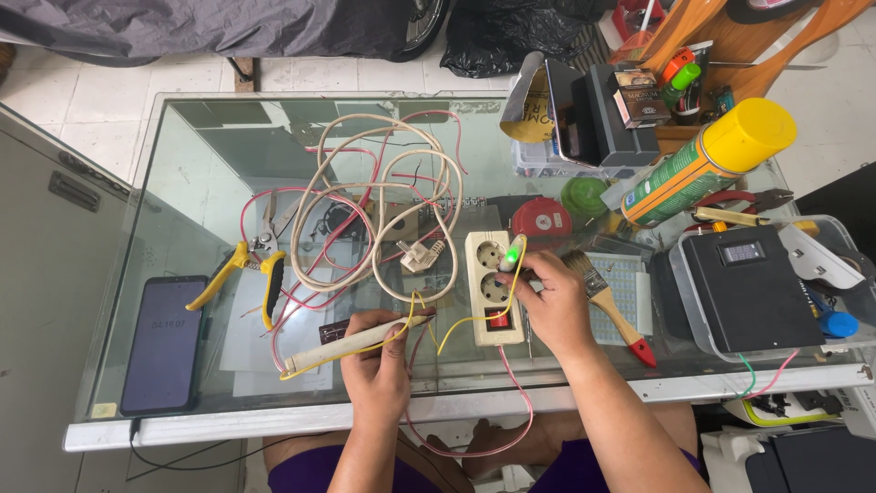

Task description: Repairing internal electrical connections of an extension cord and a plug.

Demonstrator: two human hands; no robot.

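At the lower centre of the frame, the right hand (552, 306) grips a glowing green tester pen (513, 252) at the cream power strip (494, 287) on the glass desk (182, 173). The left hand (376, 365) clasps a soldering iron (351, 342). Keep the pen steady and the iron's tip off the yellow wire (461, 327).

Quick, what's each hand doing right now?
Left hand: closed around a cream pen-shaped tool.
Right hand: closed on a glowing green tester at the power strip.
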